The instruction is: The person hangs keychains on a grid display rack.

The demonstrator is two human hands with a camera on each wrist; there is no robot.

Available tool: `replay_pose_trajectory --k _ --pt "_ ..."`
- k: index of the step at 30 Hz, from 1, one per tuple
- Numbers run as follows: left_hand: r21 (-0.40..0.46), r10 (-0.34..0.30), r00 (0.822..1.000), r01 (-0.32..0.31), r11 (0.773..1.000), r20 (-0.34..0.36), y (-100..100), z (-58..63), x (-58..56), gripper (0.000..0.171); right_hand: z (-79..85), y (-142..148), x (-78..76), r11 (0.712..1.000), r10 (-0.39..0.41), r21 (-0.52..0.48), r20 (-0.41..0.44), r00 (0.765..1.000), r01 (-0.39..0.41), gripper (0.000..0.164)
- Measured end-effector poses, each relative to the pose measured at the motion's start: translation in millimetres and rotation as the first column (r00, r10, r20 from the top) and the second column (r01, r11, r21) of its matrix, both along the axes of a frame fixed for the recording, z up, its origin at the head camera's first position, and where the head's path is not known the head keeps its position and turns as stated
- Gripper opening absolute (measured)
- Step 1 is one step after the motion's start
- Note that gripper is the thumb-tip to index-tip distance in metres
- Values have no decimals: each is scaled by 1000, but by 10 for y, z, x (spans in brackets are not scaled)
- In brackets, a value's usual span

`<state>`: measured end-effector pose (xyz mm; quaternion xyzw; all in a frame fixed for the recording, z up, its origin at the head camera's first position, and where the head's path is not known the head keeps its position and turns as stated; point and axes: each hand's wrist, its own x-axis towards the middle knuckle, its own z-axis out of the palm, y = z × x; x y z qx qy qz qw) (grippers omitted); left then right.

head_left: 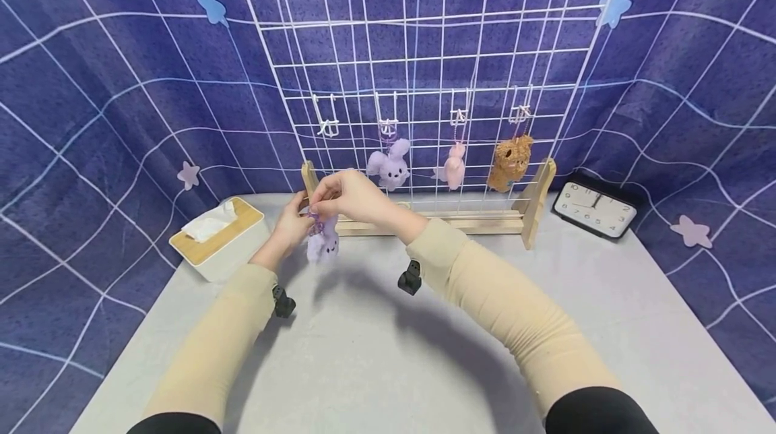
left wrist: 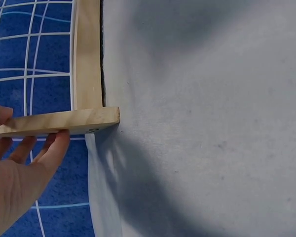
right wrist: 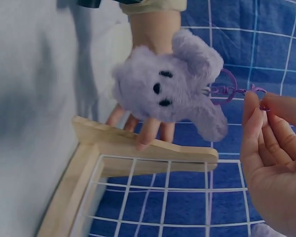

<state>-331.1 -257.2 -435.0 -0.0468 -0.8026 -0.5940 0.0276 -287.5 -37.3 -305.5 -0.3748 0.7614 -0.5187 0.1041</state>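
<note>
My right hand [head_left: 356,197] pinches the purple chain [right wrist: 254,91] of a lilac plush keychain [right wrist: 158,89] between thumb and forefinger. The plush, with long ears and a black-eyed face, dangles below those fingers at the rack's left end. In the left wrist view, my left hand [left wrist: 24,173] grips the wooden side foot [left wrist: 64,120] of the rack, thumb on one face and fingers on the other. Above both hands, the leftmost white hook [head_left: 329,127] on the grid [head_left: 424,60] bears nothing.
Further right on the grid hang another lilac plush [head_left: 391,166], a pink plush [head_left: 455,168] and a brown plush [head_left: 510,163]. A tissue box [head_left: 242,245] stands left of my left hand, and a clock [head_left: 594,208] at the right. Behind is a blue curtain [head_left: 151,50].
</note>
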Motion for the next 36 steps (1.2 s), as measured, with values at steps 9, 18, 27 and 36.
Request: replay_pose_trajectory --k 9,18,27,36 --pt "-34 17 999 -19 999 -37 15 4 9 55 223 24 -42 998 -64 -24 -59 996 63 5" --pt "-106 0 995 -10 994 -98 0 -10 19 57 395 19 -51 996 -69 -68 -68 995 65 7" --pt "-18 35 999 -35 999 -10 27 5 41 55 530 19 -86 985 -113 -135 -62 992 104 4" --pt "59 0 999 -3 998 51 22 -6 15 63 601 30 -177 961 -184 -214 -27 983 174 6"
